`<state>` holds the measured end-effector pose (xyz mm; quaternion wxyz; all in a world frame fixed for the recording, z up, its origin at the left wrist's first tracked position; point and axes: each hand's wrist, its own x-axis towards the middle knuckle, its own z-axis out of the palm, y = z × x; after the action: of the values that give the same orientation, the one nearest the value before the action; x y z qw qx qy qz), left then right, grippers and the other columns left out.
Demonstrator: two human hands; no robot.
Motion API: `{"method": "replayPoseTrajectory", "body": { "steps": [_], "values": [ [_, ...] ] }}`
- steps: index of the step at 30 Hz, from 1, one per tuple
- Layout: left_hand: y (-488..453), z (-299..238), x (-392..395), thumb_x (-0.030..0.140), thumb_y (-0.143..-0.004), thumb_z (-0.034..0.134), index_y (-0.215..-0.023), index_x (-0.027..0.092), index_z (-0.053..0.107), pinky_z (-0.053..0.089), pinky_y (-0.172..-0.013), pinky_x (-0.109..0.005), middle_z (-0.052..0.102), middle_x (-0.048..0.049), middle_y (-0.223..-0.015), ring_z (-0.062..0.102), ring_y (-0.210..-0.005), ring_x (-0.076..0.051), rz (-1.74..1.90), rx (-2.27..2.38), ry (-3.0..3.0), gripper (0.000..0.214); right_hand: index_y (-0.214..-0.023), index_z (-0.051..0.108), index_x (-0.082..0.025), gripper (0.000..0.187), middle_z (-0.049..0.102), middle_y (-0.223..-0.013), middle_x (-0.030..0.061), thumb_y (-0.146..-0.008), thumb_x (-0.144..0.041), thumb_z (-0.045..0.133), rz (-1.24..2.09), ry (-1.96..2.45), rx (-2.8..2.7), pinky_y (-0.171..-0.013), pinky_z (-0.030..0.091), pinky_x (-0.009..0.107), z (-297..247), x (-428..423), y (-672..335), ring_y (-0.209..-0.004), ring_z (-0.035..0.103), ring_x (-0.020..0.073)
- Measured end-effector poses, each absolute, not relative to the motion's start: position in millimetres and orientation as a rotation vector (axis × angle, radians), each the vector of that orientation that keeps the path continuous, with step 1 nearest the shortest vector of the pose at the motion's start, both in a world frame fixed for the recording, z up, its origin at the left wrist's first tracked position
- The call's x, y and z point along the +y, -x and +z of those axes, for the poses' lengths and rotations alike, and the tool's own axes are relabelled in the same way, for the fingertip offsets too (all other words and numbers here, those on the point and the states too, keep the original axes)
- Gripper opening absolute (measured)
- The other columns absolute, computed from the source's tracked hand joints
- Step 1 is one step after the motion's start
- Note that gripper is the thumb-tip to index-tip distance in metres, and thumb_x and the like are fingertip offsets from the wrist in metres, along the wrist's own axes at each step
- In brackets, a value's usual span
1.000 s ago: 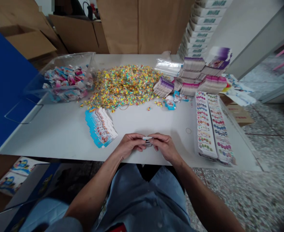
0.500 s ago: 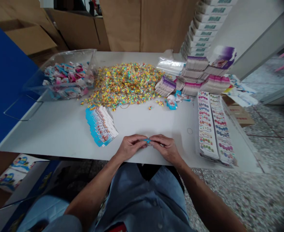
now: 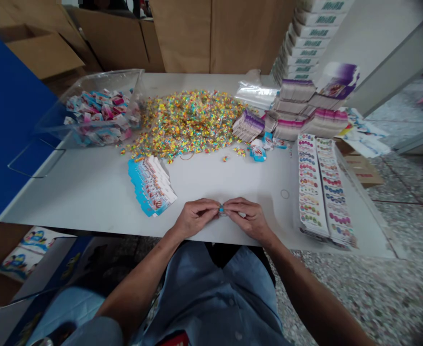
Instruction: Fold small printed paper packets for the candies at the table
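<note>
My left hand and my right hand meet just above the table's front edge. Between both sets of pinched fingertips is a small blue-and-white printed carton, mostly hidden by the fingers. Left of my hands lies a fanned stack of flat blue-and-white printed cartons. Beyond them spreads a broad heap of small clear packets with yellow, orange and blue contents. A few loose blue-and-white cartons rest at the heap's right end.
A clear plastic bin with pink and blue cartons stands at the back left. Bundled purple and pink cards and stacked white boxes are at the back right. Two rows of printed sticker cards lie along the right side.
The fingertips have shifted slightly around the small carton, and less of its blue side shows between them. Both hands stay in nearly the same place; the view has tilted slightly.
</note>
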<state>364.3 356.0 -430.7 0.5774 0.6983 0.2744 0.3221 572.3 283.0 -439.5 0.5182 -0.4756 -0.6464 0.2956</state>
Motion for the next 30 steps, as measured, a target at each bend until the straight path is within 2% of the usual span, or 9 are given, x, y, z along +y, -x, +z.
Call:
{"method": "replayPoseTrajectory", "body": {
  "steps": [4, 9, 13, 20, 25, 28, 30],
  "values": [
    [-362, -435, 355, 0.025, -0.094, 0.068, -0.108, 0.019, 0.08, 0.059, -0.096, -0.035, 0.079, -0.0117, -0.108, 0.074, -0.103, -0.02, 0.844, 0.618, -1.868, 0.019, -0.112, 0.079, -0.032, 0.024, 0.078, -0.11, 0.0058, -0.094, -0.022, 0.067, 0.555, 1.09, -1.676, -0.087, 0.062, 0.04, -444, 283, -577, -0.097, 0.074, 0.0217],
    [-359, -449, 357, 0.018, -0.094, 0.067, -0.112, 0.022, 0.079, 0.063, -0.092, -0.031, 0.08, -0.0077, -0.111, 0.077, -0.1, -0.017, 1.032, 0.475, -2.116, 0.023, -0.115, 0.077, -0.027, 0.025, 0.077, -0.111, 0.009, -0.093, -0.017, 0.068, 0.303, 0.982, -1.845, -0.081, 0.065, 0.036, -450, 283, -582, -0.092, 0.075, 0.0199],
    [-355, -458, 358, 0.014, -0.094, 0.065, -0.12, 0.022, 0.075, 0.064, -0.094, -0.029, 0.077, -0.0088, -0.119, 0.076, -0.105, -0.017, 1.115, 0.411, -2.282, 0.029, -0.118, 0.075, -0.027, 0.03, 0.076, -0.115, 0.0102, -0.093, -0.012, 0.066, 0.135, 0.973, -1.92, -0.079, 0.065, 0.037, -457, 282, -584, -0.091, 0.074, 0.0205],
    [-349, -463, 356, 0.013, -0.095, 0.062, -0.118, 0.02, 0.075, 0.064, -0.091, -0.025, 0.075, -0.0104, -0.123, 0.077, -0.1, -0.016, 1.145, 0.418, -2.481, 0.027, -0.127, 0.07, -0.029, 0.043, 0.075, -0.116, 0.0106, -0.091, -0.005, 0.066, 0.144, 0.953, -1.9, -0.079, 0.065, 0.04, -462, 278, -578, -0.094, 0.073, 0.0229],
    [-349, -466, 347, 0.015, -0.097, 0.057, -0.117, 0.019, 0.075, 0.064, -0.088, -0.024, 0.076, -0.0104, -0.122, 0.077, -0.099, -0.016, 1.07, 0.478, -2.522, 0.027, -0.129, 0.07, -0.03, 0.045, 0.075, -0.119, 0.0088, -0.092, -0.005, 0.065, 0.134, 0.993, -1.87, -0.087, 0.065, 0.04, -463, 277, -572, -0.101, 0.074, 0.0238],
    [-334, -445, 366, 0.016, -0.097, 0.056, -0.117, 0.021, 0.075, 0.064, -0.089, -0.028, 0.075, -0.0093, -0.123, 0.076, -0.102, -0.018, 1.032, 0.551, -2.534, 0.028, -0.135, 0.066, -0.029, 0.045, 0.071, -0.128, 0.0105, -0.094, -0.009, 0.065, 0.2, 1.089, -1.807, -0.087, 0.067, 0.038, -454, 272, -571, -0.106, 0.074, 0.0241],
    [-316, -409, 402, 0.02, -0.097, 0.056, -0.117, 0.024, 0.075, 0.063, -0.094, -0.032, 0.075, -0.0064, -0.122, 0.075, -0.108, -0.021, 1.126, 0.767, -2.497, 0.028, -0.134, 0.067, -0.027, 0.042, 0.071, -0.127, 0.0111, -0.094, -0.012, 0.066, 0.222, 1.145, -1.735, -0.085, 0.068, 0.037, -445, 268, -571, -0.104, 0.074, 0.0233]
  ]
}}
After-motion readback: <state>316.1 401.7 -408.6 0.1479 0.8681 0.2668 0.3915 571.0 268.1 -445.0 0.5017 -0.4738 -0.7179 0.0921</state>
